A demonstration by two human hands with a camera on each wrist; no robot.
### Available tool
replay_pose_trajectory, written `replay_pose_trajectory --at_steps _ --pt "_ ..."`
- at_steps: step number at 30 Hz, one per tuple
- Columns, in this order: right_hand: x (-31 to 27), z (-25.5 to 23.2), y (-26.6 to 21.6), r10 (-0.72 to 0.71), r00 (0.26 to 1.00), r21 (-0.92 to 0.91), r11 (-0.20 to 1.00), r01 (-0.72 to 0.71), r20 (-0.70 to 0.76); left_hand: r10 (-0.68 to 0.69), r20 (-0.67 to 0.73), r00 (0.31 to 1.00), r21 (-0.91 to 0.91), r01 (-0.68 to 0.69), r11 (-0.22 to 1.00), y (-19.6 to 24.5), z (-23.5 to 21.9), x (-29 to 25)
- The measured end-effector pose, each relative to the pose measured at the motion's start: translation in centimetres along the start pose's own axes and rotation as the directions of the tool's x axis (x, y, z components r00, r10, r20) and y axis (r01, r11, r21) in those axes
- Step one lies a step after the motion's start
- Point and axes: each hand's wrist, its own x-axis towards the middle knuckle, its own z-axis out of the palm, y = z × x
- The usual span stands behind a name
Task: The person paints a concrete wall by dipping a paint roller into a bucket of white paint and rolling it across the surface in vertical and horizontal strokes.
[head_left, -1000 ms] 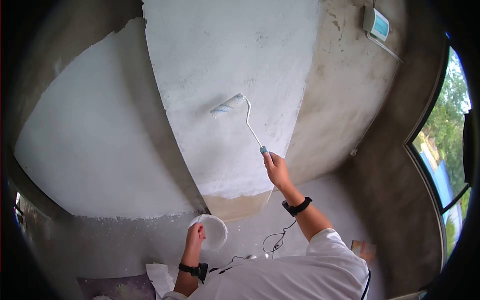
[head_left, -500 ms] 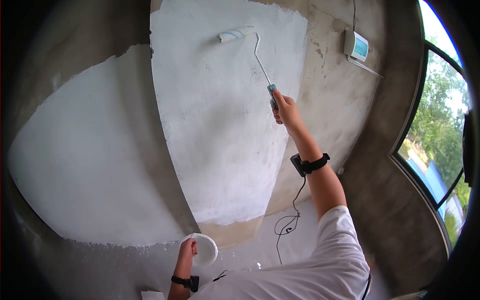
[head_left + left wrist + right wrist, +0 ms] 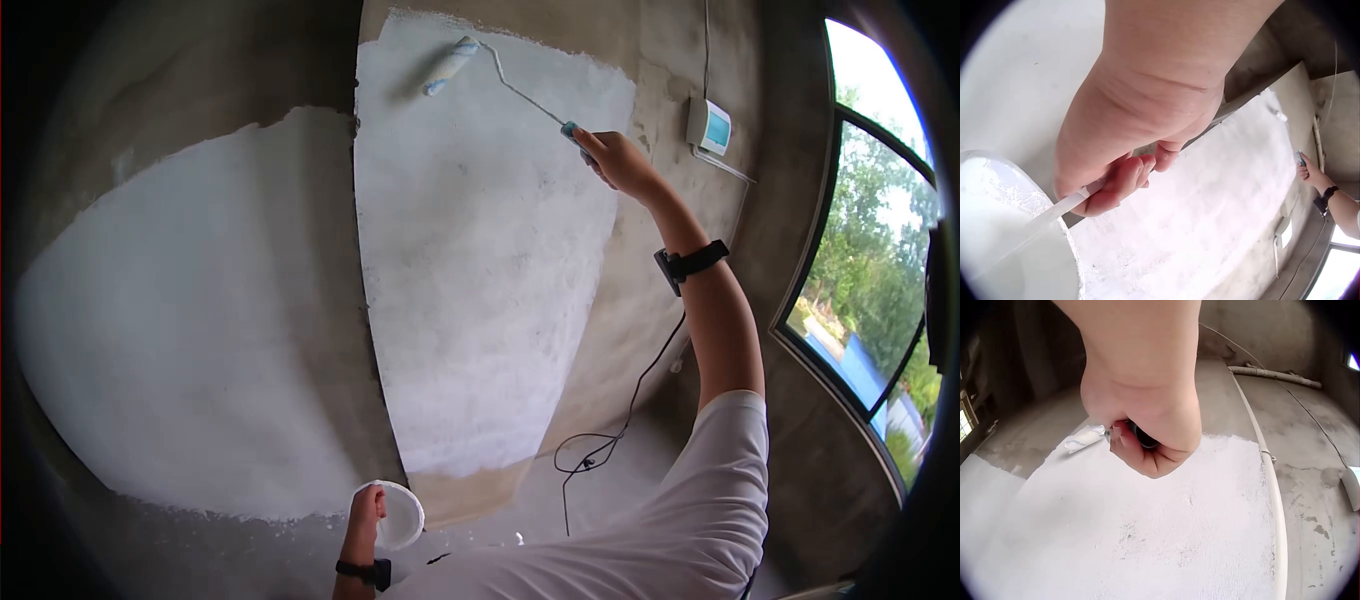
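In the head view, my right hand (image 3: 622, 165) grips the blue-green handle of a paint roller (image 3: 450, 66), arm stretched up and forward. The roller's sleeve, white with blue, lies near the top of the white-painted wall panel (image 3: 480, 250) and is tilted. The right wrist view has fingers curled round the dark handle end, the white sleeve (image 3: 1085, 439) showing beyond them. Low down, my left hand (image 3: 368, 505) holds a white bucket (image 3: 419, 508) by its handle. That pale strip handle (image 3: 1063, 207) runs from the curled fingers across the bucket's mouth in the left wrist view.
Another white-painted stretch of wall (image 3: 200, 310) lies to the left, past a bare grey strip. An electrical box (image 3: 710, 127) with a cable is on the right wall, near a window (image 3: 870, 220). A black cable (image 3: 632, 410) hangs from my right wrist strap.
My right hand has moved the roller up the panel to near its top edge, and the roller now slants more steeply. My left hand still holds the bucket; the head view has tilted upward.
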Motion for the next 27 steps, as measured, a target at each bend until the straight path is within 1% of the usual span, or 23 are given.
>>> replay_pose_trajectory --at_steps 2,3,4,6,9,10,12,14,16,21,22,24,25,26,27 --pt "0.5 -1.0 -1.2 0.012 0.998 -0.116 0.993 -0.004 0.068 -0.002 -0.006 1.000 0.009 0.002 1.000 0.1 -0.5 0.1" --pt "0.9 -1.4 -1.3 -0.003 0.997 -0.163 0.986 0.015 0.076 0.015 -0.017 1.000 -0.010 -0.015 1.000 0.1 -0.8 0.4" --pt "1.6 -1.6 -1.3 -0.111 0.993 -0.251 0.961 0.119 0.047 0.029 -0.028 0.999 -0.027 -0.030 0.999 0.0 -1.1 0.6" --pt "2.5 -2.6 -1.5 -0.120 0.989 -0.305 0.942 0.142 0.090 0.031 -0.023 0.999 -0.012 -0.031 0.999 0.0 -1.6 0.9" --pt "3.5 -3.9 -2.8 -0.117 0.988 -0.352 0.925 0.144 0.097 0.014 -0.046 0.999 -0.052 -0.016 0.999 0.5 -1.6 1.0" --pt "3.7 -4.0 -3.3 -0.121 0.988 -0.353 0.924 0.147 0.093 0.021 -0.062 0.998 -0.048 -0.024 0.999 0.6 -1.8 1.1" --pt "4.1 -4.1 -4.2 -0.188 0.979 -0.391 0.898 0.204 0.079 0.032 -0.076 0.997 -0.042 -0.035 0.999 0.9 -1.8 1.2" --pt "4.8 -4.1 -5.2 -0.189 0.979 -0.396 0.895 0.205 0.080 0.057 -0.073 0.996 -0.019 -0.059 0.998 1.1 -1.5 1.0" --pt "5.5 -4.0 -6.0 -0.194 0.977 -0.398 0.893 0.211 0.085 0.050 -0.068 0.996 -0.025 -0.052 0.998 1.4 -1.5 1.0" --pt "7.1 -3.4 -8.7 -0.272 0.959 -0.404 0.871 0.279 0.077 0.037 -0.081 0.996 -0.033 -0.040 0.999 1.2 -1.8 0.1" --pt "7.3 -3.4 -9.3 -0.270 0.960 -0.404 0.871 0.279 0.079 0.037 -0.075 0.997 -0.042 -0.040 0.998 1.1 -1.9 0.1" --pt "7.8 -3.7 -10.9 -0.198 0.971 -0.442 0.865 0.236 0.131 0.035 -0.067 0.997 -0.048 -0.038 0.998 0.6 -2.2 0.0" --pt "6.8 -3.6 -12.0 -0.230 0.966 -0.404 0.877 0.259 0.120 0.035 -0.064 0.997 -0.045 -0.038 0.998 0.3 -2.3 0.1" --pt "7.3 -3.1 -11.9 -0.227 0.966 -0.404 0.878 0.256 0.120 0.035 -0.061 0.998 -0.041 -0.037 0.998 0.0 -2.5 0.2" --pt "7.7 -2.6 -11.9 -0.302 0.950 -0.414 0.858 0.305 0.073 0.031 -0.059 0.998 -0.038 -0.033 0.999 -0.3 -2.5 0.2"
